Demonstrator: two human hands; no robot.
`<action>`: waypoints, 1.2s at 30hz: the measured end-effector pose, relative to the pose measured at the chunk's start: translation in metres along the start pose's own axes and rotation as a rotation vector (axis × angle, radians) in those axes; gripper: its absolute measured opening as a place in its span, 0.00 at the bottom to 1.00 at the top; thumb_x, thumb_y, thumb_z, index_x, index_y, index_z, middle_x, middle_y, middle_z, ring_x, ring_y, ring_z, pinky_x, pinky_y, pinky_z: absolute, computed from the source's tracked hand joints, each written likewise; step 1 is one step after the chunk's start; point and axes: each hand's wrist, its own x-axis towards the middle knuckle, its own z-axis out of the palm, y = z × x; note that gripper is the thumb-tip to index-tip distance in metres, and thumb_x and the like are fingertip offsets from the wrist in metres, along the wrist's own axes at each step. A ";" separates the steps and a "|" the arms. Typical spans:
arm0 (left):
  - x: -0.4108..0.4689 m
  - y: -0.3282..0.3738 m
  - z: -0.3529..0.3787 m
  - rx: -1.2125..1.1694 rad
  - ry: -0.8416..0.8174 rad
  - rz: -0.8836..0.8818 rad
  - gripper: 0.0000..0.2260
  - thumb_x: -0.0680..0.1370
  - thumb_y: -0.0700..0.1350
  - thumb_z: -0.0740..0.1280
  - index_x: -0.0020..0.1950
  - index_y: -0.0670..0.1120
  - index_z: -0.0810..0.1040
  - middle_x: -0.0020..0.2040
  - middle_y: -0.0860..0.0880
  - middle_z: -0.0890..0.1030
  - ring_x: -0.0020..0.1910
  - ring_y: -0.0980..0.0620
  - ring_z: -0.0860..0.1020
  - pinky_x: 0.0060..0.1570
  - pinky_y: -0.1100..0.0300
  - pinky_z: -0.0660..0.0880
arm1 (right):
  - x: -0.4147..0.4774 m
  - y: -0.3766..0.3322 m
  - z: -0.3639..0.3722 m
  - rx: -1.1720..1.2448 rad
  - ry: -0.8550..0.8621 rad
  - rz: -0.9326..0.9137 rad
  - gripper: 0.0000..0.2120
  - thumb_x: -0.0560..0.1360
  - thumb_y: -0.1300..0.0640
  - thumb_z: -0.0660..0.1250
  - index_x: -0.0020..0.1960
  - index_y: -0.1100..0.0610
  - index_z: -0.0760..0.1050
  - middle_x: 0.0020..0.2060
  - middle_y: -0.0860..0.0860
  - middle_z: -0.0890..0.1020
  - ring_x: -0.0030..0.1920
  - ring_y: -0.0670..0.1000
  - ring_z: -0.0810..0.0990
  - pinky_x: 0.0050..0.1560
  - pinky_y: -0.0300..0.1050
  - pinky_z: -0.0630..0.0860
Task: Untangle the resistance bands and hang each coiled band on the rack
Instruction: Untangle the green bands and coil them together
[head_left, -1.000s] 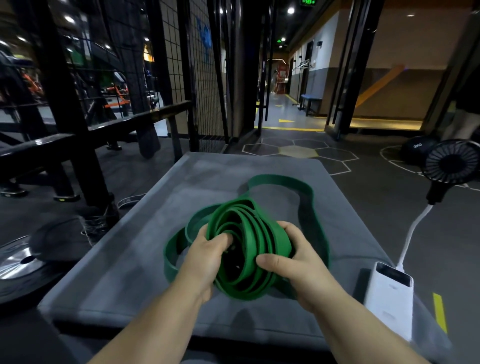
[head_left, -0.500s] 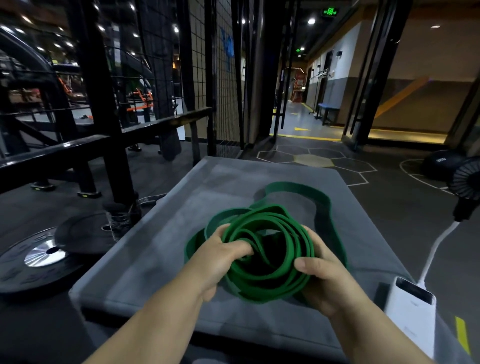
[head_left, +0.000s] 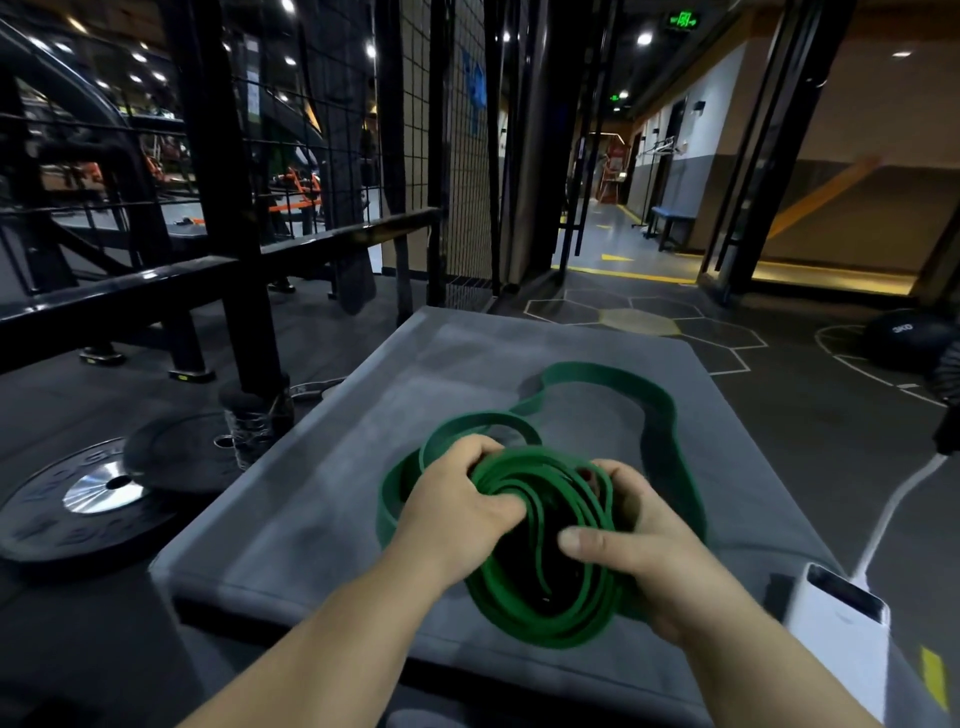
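A green resistance band (head_left: 540, 582) is wound into a coil of several turns, held just above the grey padded platform (head_left: 322, 499). My left hand (head_left: 457, 499) grips the coil's left side with fingers curled into its centre. My right hand (head_left: 639, 551) holds the right side, thumb across the front turns and fingers behind. A loose loop of the same band (head_left: 660, 410) trails away over the platform toward the far right, and another short loop lies left of my left hand. A black steel rack (head_left: 228, 218) stands to the left.
A white power bank (head_left: 836, 634) with a white cable lies on the platform's right corner. Black weight plates (head_left: 88, 499) lie on the floor at left. A black medicine ball (head_left: 904, 338) sits at far right. Wire mesh fencing stands behind the platform.
The view has shifted left and up a little. Both hands turned the coil and drew it nearer, tilting it flatter toward me. The loose loop still trails on the platform.
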 end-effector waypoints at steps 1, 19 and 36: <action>0.000 0.000 0.000 -0.008 0.008 -0.002 0.11 0.66 0.40 0.70 0.44 0.54 0.77 0.35 0.52 0.82 0.34 0.54 0.79 0.37 0.59 0.76 | 0.000 0.001 0.003 -0.020 0.027 -0.019 0.36 0.51 0.61 0.80 0.57 0.61 0.71 0.45 0.59 0.84 0.44 0.59 0.84 0.41 0.51 0.81; 0.003 0.001 0.010 0.239 -0.016 0.031 0.12 0.66 0.45 0.71 0.47 0.55 0.75 0.42 0.55 0.80 0.41 0.53 0.78 0.38 0.60 0.73 | 0.004 0.010 -0.003 -0.041 0.211 0.039 0.24 0.57 0.66 0.64 0.53 0.63 0.76 0.38 0.59 0.83 0.35 0.56 0.83 0.34 0.48 0.80; 0.012 -0.010 0.009 0.141 -0.221 0.004 0.13 0.66 0.43 0.70 0.48 0.55 0.76 0.38 0.52 0.81 0.34 0.53 0.79 0.35 0.62 0.72 | 0.007 0.014 -0.015 0.123 0.062 0.118 0.33 0.57 0.66 0.66 0.63 0.66 0.75 0.59 0.73 0.76 0.53 0.66 0.78 0.57 0.60 0.74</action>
